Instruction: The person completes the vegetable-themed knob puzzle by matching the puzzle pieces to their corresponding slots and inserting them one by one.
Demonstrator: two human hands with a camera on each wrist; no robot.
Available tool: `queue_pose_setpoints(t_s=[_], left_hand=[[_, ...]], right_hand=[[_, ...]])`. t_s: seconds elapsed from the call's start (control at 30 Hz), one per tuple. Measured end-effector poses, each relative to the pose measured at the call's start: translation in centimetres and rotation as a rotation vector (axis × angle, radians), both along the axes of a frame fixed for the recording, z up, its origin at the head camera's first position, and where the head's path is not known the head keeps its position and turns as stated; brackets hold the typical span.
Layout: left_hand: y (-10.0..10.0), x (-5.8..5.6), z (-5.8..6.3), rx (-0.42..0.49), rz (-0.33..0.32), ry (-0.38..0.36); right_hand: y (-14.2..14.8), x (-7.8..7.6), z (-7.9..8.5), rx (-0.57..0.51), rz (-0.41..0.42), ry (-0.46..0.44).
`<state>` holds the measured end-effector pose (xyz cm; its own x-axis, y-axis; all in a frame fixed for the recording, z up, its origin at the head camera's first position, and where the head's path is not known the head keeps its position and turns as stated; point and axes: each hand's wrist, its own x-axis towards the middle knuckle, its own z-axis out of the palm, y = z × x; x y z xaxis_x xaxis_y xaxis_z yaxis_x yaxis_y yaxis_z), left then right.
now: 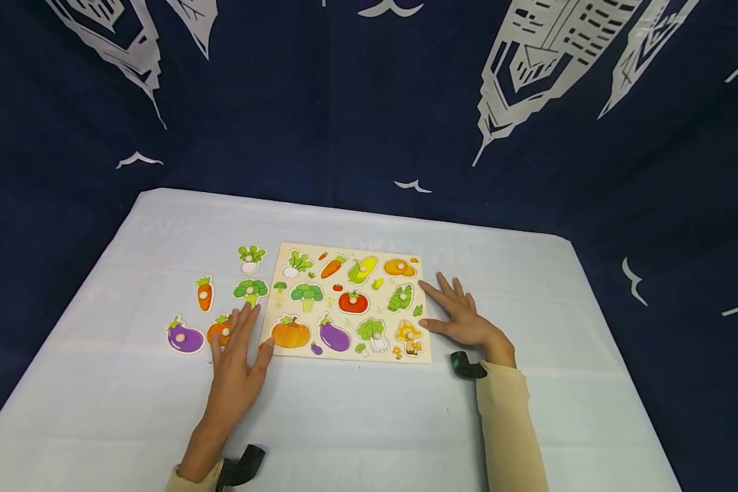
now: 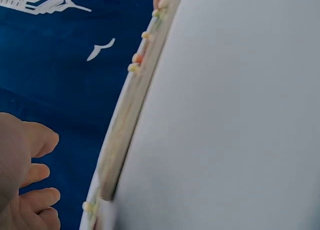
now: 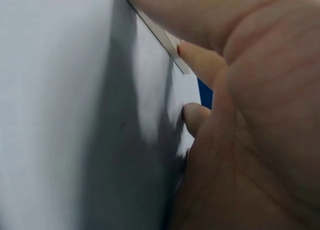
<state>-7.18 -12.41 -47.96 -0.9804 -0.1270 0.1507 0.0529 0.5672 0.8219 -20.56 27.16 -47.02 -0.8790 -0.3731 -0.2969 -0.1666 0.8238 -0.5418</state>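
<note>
A wooden vegetable puzzle board [image 1: 320, 254] lies on the white table. My right hand [image 1: 464, 321] rests at its right edge, thumb and index finger touching the rim, the other fingers extended; the right wrist view shows the thumb [image 3: 180, 14] along the edge. To the left of the board, my left hand [image 1: 236, 372] hovers with spread fingers, holding nothing. It partly hides a pumpkin piece [image 1: 219, 330]. Around it lie a broccoli piece [image 1: 251, 290], an eggplant piece [image 1: 185, 338], a carrot piece [image 1: 205, 295] and a turnip piece [image 1: 250, 259].
Several knobbed pieces, among them a tomato piece [image 1: 353, 302] and a corn piece [image 1: 362, 270], sit in the board. White cloth covers the table [image 1: 357, 430]. Behind it hangs a dark blue curtain [image 1: 270, 123] with white building prints.
</note>
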Motion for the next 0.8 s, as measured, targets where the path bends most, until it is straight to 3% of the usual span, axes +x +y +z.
queue_pose_setpoints(t_s=[0.23, 0.47, 0.63, 0.8], left_hand=[[-0.9, -0.2, 1.0, 0.048, 0.033, 0.020], [-3.0, -0.8, 1.5, -0.026, 0.029, -0.002], [-5.0, -1.4, 1.7, -0.100, -0.020, 0.016], [-7.4, -2.7, 1.6, -0.155, -0.140, 0.104]], right_hand=[[0.1, 0.2, 0.0, -0.001, 0.004, 0.003], [-0.1, 0.2, 0.2, -0.012, 0.002, 0.008], [-0.1, 0.2, 0.1, -0.008, 0.003, 0.016], [0.0, 0.2, -0.1, -0.005, -0.004, 0.013]])
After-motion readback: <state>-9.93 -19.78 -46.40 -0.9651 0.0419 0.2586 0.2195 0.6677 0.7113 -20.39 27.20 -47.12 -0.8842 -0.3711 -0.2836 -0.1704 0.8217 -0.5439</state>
